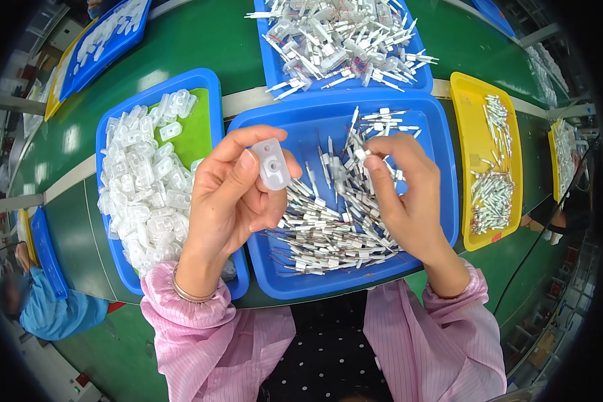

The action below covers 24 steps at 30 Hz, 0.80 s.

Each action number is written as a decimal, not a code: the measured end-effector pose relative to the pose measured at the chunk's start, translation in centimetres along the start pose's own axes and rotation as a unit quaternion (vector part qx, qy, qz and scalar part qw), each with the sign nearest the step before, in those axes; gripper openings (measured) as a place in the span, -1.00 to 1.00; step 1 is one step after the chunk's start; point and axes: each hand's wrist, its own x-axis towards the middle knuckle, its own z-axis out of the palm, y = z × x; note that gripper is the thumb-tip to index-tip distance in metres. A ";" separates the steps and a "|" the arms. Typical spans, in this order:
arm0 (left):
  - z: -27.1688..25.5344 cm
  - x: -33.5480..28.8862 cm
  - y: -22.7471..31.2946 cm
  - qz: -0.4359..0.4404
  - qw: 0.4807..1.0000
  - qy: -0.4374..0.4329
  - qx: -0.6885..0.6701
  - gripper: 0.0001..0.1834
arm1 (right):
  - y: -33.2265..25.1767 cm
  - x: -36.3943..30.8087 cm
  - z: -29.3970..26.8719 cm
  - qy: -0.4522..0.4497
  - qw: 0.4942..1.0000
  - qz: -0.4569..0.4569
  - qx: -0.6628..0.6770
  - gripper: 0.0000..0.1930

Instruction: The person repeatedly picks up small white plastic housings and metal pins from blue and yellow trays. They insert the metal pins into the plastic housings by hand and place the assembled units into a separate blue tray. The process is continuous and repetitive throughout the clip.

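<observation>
My left hand point(221, 191) is closed, pinching a translucent white plastic housing point(273, 169) between thumb and fingers. The housing is a rounded block with small holes in its face, held upright. To its right, my right hand point(412, 194) pinches a small white connector point(362, 153) between thumb and forefinger; wires seem to trail from it, blurred. Both hands are above a blue tray point(451, 174) in the middle. White connectors with thin dark wires point(335, 234) lie heaped in that tray, thickest at its near side.
At left, a blue tray point(216, 100) holds a pile of clear housings point(141, 181) on a green sheet. Another blue tray point(268, 63) behind holds housings joined with wired parts. A yellow tray point(472, 134) at right carries white wired pieces. A person's blue sleeve point(60, 305) shows far left.
</observation>
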 end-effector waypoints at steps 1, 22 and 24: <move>0.1 0.1 -0.3 0.014 1.000 0.022 -0.002 -0.65 | -0.3 0.0 -0.3 0.020 1.000 -0.006 -0.019 -0.92; 2.0 -0.1 -0.5 0.033 0.997 0.027 0.071 -0.46 | -2.3 0.4 -1.4 0.073 0.988 -0.123 0.064 -0.81; 1.9 -0.1 -0.6 0.035 0.997 0.021 0.066 -0.46 | -2.4 0.4 -1.5 0.068 0.986 -0.145 0.043 -0.80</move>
